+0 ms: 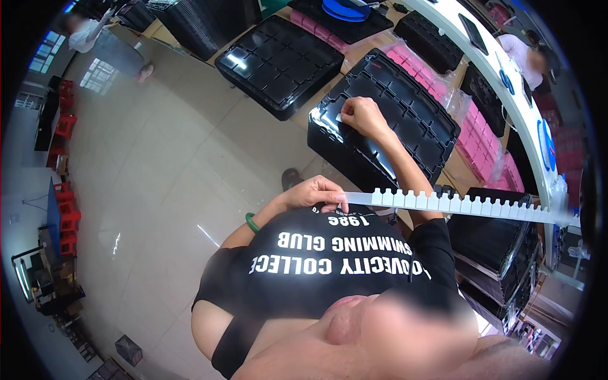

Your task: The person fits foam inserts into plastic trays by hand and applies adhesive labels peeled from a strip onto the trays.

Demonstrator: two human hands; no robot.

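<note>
My left hand, below a green bangle, grips one end of a long whitish strip. Evenly spaced pale tabs stand along the strip's upper edge, and it stretches across my front to the right. Fingertips of my right hand pinch a small white tab at the left side of a stack of black plastic trays. Whether the tab touches the top tray is hard to make out. The top tray is glossy, with moulded compartments.
Another black tray stack stands to the upper left. Pink trays lie beyond mine, beside a curved white counter holding a phone. More black trays are at my right. One person is far left, another behind the counter.
</note>
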